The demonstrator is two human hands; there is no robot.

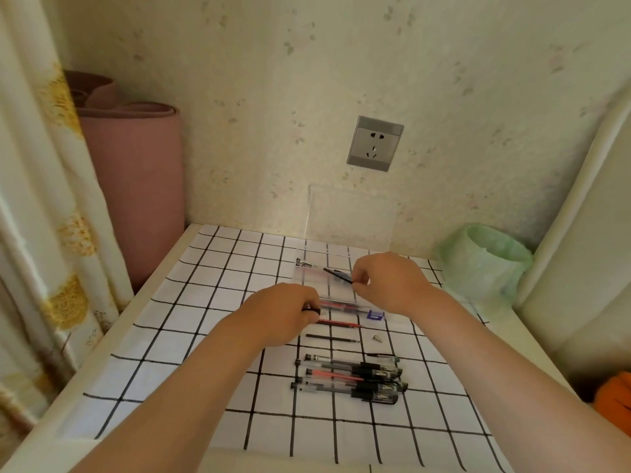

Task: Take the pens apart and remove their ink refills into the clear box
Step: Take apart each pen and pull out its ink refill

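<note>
Both are gripping: left hand a red pen, right hand a black refill over the clear box.

the table cover is seen as a smooth, faintly glossy sheet. the clear box is made of transparent, shiny plastic. the pens are built of clear glossy plastic with matt black grips, as is the pen barrel; the refill is seen as a thin dark tube. a loose tip looks like bright metal. the socket plate is finished in brushed grey. the wallpaper is matt, the curtain is cloth, and the bin bag is thin, crinkled plastic.
</note>
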